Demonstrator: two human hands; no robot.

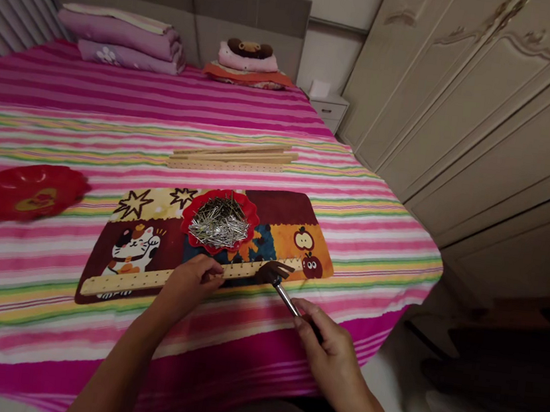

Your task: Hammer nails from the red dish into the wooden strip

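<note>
Just right of left hand (190, 284) fingers pinched on wooden strip (146, 278), right hand (331, 355) clamps hammer (275, 275); misaimed blow risks fingertips.

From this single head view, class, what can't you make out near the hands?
Head view:
Whether the left hand pinches anything: its own fingers hide that.
Grip of the small dark metal hammer: inside the right hand.
Too small to count: thin silver pins in the red scalloped dish.

Bed (66, 107): pink striped sheet.
Cartoon mat (285, 208): beneath the left-hand fingers (207, 270).
Wooden strips (233, 156): beyond the fingers.
Red plate (21, 191): well left of them.
Folded bedding (120, 36): far beyond.
</note>
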